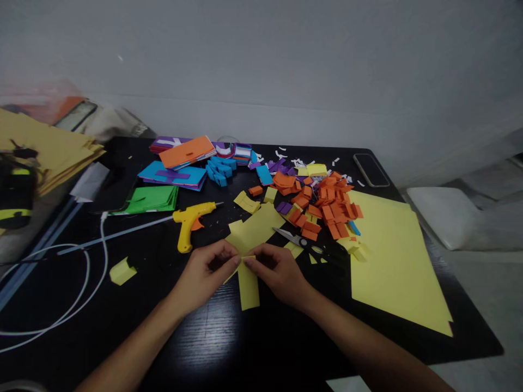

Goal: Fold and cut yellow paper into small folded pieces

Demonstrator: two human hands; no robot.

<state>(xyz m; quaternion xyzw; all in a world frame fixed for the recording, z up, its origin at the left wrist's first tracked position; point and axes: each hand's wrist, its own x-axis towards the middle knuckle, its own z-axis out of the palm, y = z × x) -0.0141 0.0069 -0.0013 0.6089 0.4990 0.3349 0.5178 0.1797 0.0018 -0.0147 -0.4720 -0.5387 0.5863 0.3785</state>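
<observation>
My left hand (210, 269) and my right hand (281, 272) meet at the middle of the table. Thumbs and fingertips of both are pinched on a small piece of yellow paper (245, 257), mostly covered by the fingers. Under them a yellow paper strip (249, 291) points toward me. Beyond the fingertips lie larger yellow paper pieces (257, 226). Black-handled scissors (304, 242) rest just beyond my right hand, blades pointing left. Past my left hand lies a yellow glue gun (188, 223) with a long glue stick (122, 234) in its back.
Folded orange paper pieces (333, 204) are heaped right of centre, beside large yellow sheets (392, 261). Blue folded pieces (220, 170), a green paper stack (151, 199) and orange card (188, 152) lie behind. A phone (371, 170) sits far right; a white cable (87, 283) loops left.
</observation>
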